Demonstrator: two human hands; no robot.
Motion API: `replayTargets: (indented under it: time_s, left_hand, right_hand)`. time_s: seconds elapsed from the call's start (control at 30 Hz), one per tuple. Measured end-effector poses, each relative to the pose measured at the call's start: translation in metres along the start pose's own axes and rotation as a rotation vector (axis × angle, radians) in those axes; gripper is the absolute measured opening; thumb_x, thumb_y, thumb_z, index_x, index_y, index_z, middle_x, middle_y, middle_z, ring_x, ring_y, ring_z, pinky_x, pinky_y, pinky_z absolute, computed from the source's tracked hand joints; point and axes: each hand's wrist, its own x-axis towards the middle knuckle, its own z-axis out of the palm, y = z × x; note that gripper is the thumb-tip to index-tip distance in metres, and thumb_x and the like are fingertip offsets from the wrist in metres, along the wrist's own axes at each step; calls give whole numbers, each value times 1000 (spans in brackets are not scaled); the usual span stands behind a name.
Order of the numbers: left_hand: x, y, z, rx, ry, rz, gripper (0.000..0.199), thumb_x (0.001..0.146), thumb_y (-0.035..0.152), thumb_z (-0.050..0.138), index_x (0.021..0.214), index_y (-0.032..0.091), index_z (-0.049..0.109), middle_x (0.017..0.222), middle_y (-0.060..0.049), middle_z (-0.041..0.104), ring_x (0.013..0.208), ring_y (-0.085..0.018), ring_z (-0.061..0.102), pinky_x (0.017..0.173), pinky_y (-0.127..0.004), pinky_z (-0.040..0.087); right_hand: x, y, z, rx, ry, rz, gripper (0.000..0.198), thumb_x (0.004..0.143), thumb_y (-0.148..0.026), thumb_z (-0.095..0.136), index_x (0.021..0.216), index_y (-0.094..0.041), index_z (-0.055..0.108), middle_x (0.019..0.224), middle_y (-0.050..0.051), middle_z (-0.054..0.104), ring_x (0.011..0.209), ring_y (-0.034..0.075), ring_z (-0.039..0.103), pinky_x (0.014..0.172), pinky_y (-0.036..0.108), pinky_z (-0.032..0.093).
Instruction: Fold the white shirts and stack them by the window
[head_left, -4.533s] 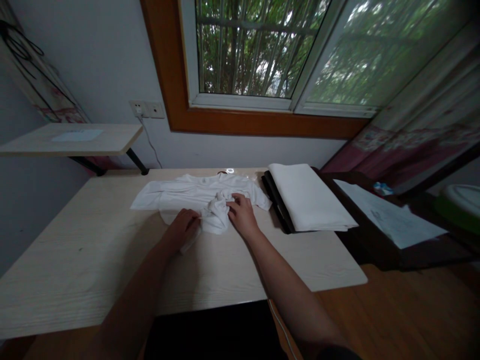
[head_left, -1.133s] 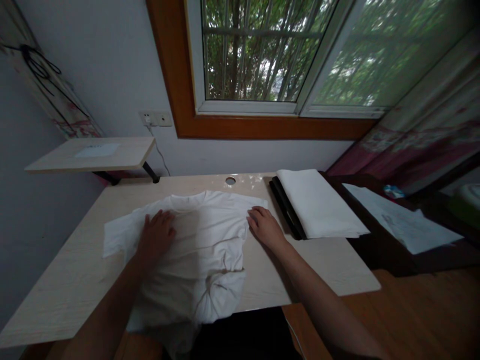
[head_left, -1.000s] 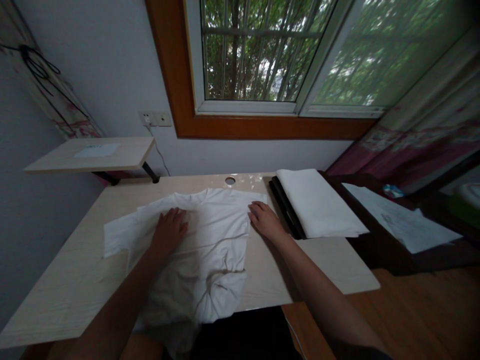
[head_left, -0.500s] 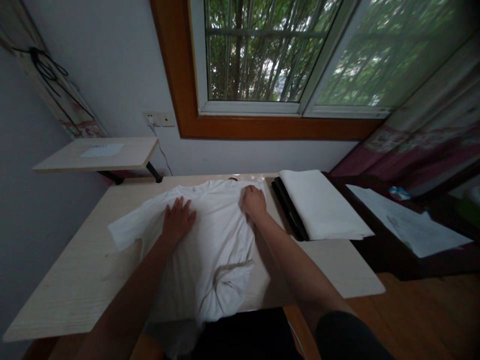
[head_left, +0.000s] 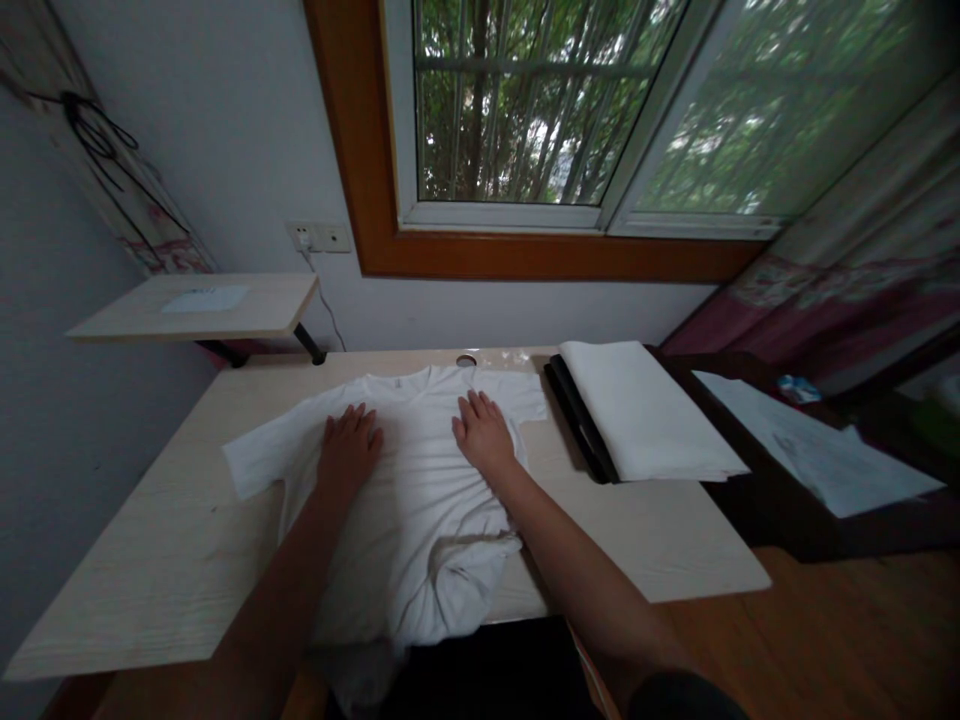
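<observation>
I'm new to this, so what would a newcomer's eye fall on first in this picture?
Probably the white shirt, spread on the table with the left hand and right hand laid on its upper part. The window behind, full of green, likely comes next. Right of the shirt, a white sheet lies on something black.

A window (head_left: 652, 120) with wooden trim (head_left: 555, 258) spans the upper middle and upper right of the frame, green trees (head_left: 510, 140) behind it. The wall (head_left: 232, 120) is pale, with a socket (head_left: 319, 237) left of centre. Patterned curtains (head_left: 817, 275) hang at far left and right. A shelf (head_left: 262, 305) stands on the pale table (head_left: 150, 550) at left; brown floor (head_left: 862, 640) shows lower right, in dim light.
</observation>
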Motion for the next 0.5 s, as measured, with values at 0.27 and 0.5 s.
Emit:
replayTargets:
  time_s: [0.27, 0.5]
  left_hand:
    - [-58, 43, -14, 5, -37, 33, 54, 102, 40, 41, 152, 20, 48, 165, -13, 36, 153, -34, 31, 124, -62, 21]
    - [-97, 54, -26, 2, -48, 65, 53, 101, 42, 43, 149, 21, 51, 163, -14, 40, 151, -37, 34, 121, -66, 24]
  right_hand:
    - [-56, 17, -25, -59, -32, -70, 50, 104, -37, 45, 148, -14, 53, 160, 16, 44, 151, 31, 35, 123, 50, 29]
    - [-93, 17, -54, -69, -41, -101, 47, 102, -37, 50, 144, -17, 57, 154, 13, 52, 145, 31, 42, 119, 47, 37]
